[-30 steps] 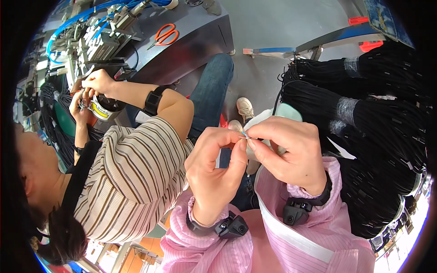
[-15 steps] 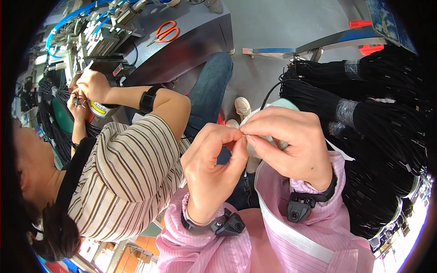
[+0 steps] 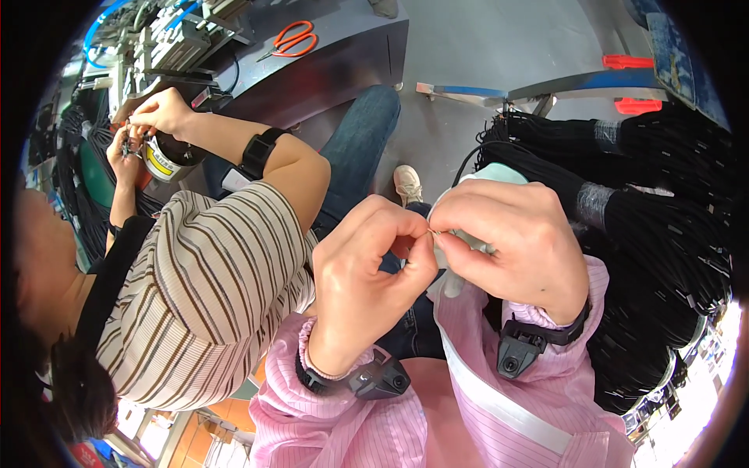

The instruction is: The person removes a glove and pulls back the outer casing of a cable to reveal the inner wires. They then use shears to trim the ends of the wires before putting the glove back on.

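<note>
My left hand (image 3: 373, 273) and my right hand (image 3: 519, 246) meet in front of me, thumb and forefinger of each pinched together. Between the touching fingertips a thin pale wire (image 3: 434, 232) just shows; most of it is hidden by the fingers. One black cable (image 3: 468, 160) arches from the bundles on the right and passes out of sight behind my right hand. Pale green material (image 3: 499, 173) lies behind and under the same hand.
Thick bundles of black cables (image 3: 647, 226), wrapped in clear film, fill the right side. A co-worker in a striped top (image 3: 211, 288) sits close at left, hands by a white tin (image 3: 162, 160). Orange-handled scissors (image 3: 295, 40) rest on a grey bench (image 3: 335, 58) beside metal fixtures.
My joined fingertips have shifted slightly right in the picture, still pinched. The co-worker's upper hand has shifted, and more of the tin shows. The view has tilted slightly.
</note>
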Tool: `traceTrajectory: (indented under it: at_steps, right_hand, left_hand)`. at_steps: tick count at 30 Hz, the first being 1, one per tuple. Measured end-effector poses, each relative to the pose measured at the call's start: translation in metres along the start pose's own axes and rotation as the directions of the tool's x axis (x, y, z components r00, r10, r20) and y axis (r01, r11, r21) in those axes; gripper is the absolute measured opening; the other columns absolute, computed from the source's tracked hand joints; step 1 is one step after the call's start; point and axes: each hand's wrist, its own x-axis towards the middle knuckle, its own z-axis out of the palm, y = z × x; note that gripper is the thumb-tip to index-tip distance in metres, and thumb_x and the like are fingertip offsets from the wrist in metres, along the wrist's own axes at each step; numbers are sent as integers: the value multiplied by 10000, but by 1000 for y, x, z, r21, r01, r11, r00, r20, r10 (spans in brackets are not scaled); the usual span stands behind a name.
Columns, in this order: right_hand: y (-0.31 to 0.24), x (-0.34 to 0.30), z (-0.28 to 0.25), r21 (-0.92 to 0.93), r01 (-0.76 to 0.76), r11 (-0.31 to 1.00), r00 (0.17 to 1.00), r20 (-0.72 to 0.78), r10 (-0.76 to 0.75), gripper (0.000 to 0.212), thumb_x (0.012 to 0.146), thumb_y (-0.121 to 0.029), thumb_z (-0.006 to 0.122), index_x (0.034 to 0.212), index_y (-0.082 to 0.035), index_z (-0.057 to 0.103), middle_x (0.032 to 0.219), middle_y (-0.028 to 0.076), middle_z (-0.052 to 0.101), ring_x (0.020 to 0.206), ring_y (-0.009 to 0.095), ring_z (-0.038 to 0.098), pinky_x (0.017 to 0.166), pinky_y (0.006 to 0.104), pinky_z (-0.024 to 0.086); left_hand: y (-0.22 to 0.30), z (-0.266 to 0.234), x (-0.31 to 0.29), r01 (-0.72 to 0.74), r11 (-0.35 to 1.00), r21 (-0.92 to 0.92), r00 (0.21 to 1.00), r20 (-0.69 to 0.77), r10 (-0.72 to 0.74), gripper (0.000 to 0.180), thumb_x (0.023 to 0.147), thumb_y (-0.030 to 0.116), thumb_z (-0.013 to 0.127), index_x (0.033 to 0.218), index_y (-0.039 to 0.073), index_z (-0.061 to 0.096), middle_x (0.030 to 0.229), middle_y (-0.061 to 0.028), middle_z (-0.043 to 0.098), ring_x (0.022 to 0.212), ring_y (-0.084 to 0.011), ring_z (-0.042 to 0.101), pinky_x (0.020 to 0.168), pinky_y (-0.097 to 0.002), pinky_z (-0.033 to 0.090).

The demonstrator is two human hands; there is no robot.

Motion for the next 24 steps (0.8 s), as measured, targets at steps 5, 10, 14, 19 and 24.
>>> traceTrajectory:
  at_steps: [5,10,14,19,24]
  right_hand:
    - [-10,4,-2,25,-49,998,994,-93,52,110,630,16,631,725,-22,591,674,101,591,591,253,593,516,307,462]
    - [-8,-10,0,135,-88,987,987,-125,105,78,690,-36,611,764,-13,611,691,107,596,615,271,594,551,320,470]
    - [-29,-11,-22,78,-44,996,993,-107,52,89,728,-57,602,804,-10,603,742,135,605,653,299,598,587,337,477]
    - [-57,-14,-55,86,-88,992,993,-74,94,93,732,-76,600,802,-16,605,726,128,605,650,287,601,588,321,474]
    - [-60,-13,-68,30,-48,998,998,-38,49,108,718,-89,607,797,-15,603,704,122,604,639,280,598,579,321,469]
  left_hand:
    - [4,-2,3,-59,998,-7,998,-28,58,111,641,-59,619,690,14,551,660,-40,545,591,-117,529,541,-226,420]
    - [-5,0,-2,3,999,-32,1000,4,-3,60,681,-8,620,712,14,574,669,-85,554,579,-191,567,530,-278,451]
    - [13,-4,-3,-115,992,-43,993,7,115,49,722,27,629,758,5,603,702,-72,589,607,-130,585,566,-243,463]
    - [49,-11,5,-251,968,23,965,84,248,85,733,67,632,785,5,605,730,-74,599,629,-152,598,584,-252,471]
    - [66,-16,12,-295,953,62,944,173,281,113,740,95,627,804,4,604,742,-79,598,635,-176,598,596,-265,474]
